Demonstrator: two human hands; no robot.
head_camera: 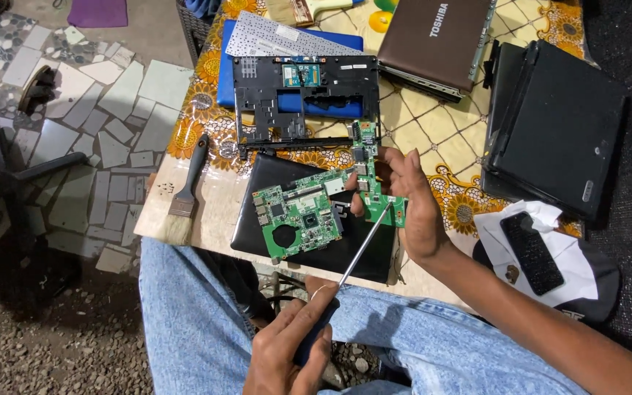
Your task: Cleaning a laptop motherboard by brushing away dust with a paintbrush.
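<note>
1. We take the green circuit board (pixel 303 212) as our landmark. It lies tilted on a closed black laptop (pixel 309 252) at the near edge of the table (pixel 213 212), with our knees in jeans just below it.

2. Our right hand (pixel 411 208) is clenched on the board's right end, thumb underneath and fingers over the top. Our left hand (pixel 287 351), nearer to us than the board, is closed around the dark handle of a long screwdriver (pixel 363 249) whose tip meets the board's right edge.

3. The shaft is long and held far back, so we judge the tip could skate off and scratch traces or small parts on the board.

4. Only one end of the board is pinched. If we press hard, it may flex or twist out of the fingers and drop off the near edge.

5. Beyond the board, an empty black laptop frame (pixel 305 99) lies close, so a sudden slip could knock into it.

6. Left of the board, a paintbrush (pixel 184 194) lies at the table's edge, and a bump could tip it to the floor.
</note>
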